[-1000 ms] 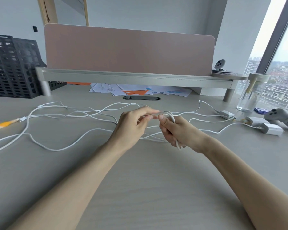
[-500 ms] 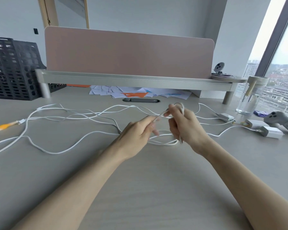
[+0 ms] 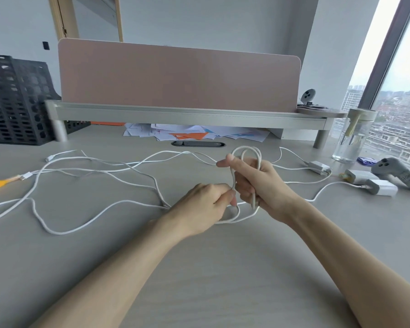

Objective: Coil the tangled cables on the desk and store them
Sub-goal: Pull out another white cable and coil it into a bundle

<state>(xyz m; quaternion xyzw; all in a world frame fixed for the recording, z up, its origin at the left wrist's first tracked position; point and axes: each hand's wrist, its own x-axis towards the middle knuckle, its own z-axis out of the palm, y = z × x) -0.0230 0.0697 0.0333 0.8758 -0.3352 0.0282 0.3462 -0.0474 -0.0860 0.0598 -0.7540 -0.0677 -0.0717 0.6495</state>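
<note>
1. The right hand (image 3: 258,183) is raised just above the bench (image 3: 223,268), its fingers curled around a small coil (image 3: 246,147) of white cable. The loops stand up above the index finger and a short end hangs below the palm.
2. The left hand (image 3: 206,204) is just beside it, thumb and fingertips pinching the strand that runs down from the coil.
3. From both hands the rest of the white cables (image 3: 59,233) sprawl loose and crossed over the bench to the left and behind.
4. To the right, white chargers (image 3: 381,187) lie on the bench near a grey controller (image 3: 398,176) and a glass jar (image 3: 352,140).
5. At the back a shelf (image 3: 175,114) carries a pink panel (image 3: 175,76), with papers (image 3: 194,133) underneath.
6. A black crate (image 3: 12,100) sits far left.
</note>
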